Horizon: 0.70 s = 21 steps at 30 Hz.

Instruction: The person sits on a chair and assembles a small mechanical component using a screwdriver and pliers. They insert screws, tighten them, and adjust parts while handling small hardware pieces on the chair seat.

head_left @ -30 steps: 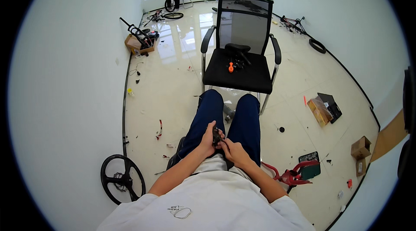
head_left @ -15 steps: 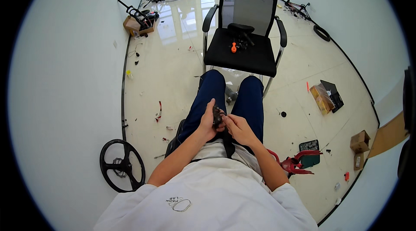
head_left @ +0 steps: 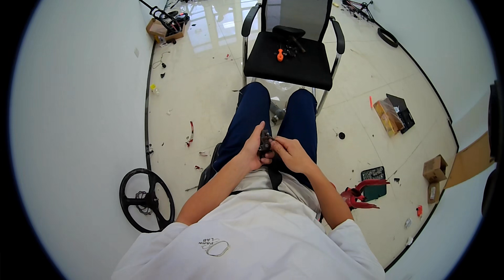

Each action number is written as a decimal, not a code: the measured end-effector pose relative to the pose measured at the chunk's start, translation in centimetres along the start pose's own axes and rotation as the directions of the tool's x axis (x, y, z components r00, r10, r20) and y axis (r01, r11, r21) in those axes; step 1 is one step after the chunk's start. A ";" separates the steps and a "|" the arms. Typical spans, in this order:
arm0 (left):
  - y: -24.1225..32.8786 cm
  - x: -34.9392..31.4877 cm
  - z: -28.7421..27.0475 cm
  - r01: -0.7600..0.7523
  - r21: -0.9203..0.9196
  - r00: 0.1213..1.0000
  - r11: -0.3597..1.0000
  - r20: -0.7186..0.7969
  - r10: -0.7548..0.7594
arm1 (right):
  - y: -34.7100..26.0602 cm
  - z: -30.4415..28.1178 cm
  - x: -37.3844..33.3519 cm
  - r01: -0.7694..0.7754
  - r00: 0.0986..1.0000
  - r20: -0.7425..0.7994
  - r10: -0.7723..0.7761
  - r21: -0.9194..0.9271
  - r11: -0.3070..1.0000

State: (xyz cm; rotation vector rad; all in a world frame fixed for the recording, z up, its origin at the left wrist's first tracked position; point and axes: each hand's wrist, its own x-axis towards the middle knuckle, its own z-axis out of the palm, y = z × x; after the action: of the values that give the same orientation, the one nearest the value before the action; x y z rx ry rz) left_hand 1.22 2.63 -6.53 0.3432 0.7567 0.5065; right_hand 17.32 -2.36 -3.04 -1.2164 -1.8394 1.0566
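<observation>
My left hand (head_left: 251,149) and right hand (head_left: 292,155) both grip 1 small dark metal part (head_left: 264,143) over my lap, just short of the black chair (head_left: 290,58).

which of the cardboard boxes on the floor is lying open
The orange-brown box right of the black chair: its flaps are spread, with a black lid-like part beside it. The small box further right looks closed.

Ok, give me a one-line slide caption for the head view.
Seated person's left hand and right hand grip a small dark metal part over the lap, facing a black mesh-backed armchair.
</observation>
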 end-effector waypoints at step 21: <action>-1.2 0.6 -1.0 -0.140 0.121 0.933 0.983 -0.315 0.172 | 3.5 2.1 0.5 0.017 0.998 0.056 -0.025 0.136 0.991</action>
State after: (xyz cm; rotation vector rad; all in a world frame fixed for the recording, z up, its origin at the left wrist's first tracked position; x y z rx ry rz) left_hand 1.28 2.05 -8.08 0.4178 1.0820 0.6885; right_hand 16.64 -1.66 -7.02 -1.0953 -1.7876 1.1956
